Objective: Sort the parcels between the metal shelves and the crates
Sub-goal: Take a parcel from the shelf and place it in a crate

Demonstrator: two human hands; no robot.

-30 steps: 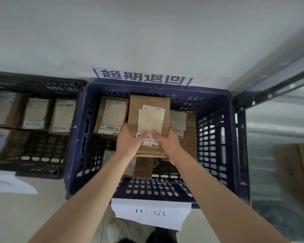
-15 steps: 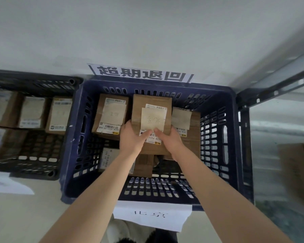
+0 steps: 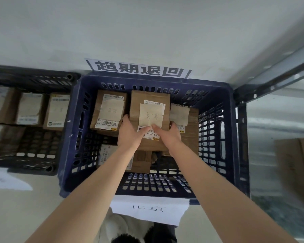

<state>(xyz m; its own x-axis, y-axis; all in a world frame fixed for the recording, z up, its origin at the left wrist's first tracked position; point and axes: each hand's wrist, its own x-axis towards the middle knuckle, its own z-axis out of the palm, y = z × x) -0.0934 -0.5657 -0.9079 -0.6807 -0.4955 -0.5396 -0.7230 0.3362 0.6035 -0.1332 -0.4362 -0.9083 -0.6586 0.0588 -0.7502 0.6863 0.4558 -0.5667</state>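
A pale floor (image 3: 16, 213) fills the lower part of the frame. A dark blue crate (image 3: 235, 137) stands on it at centre, against the white wall. Just to its left stands a black crate (image 3: 33, 79). A white paper sheet (image 3: 7, 181) lies on the floor at lower left. A metal shelf post (image 3: 242, 137) stands on the floor beside the blue crate's right wall.

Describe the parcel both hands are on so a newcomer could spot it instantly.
Find the blue crate under the wall sign. Three brown parcels line its far side; the held parcel is the middle one, with the left hand and right hand at its near end. Unlike its neighbours, it sits highest and overlaps the right one.
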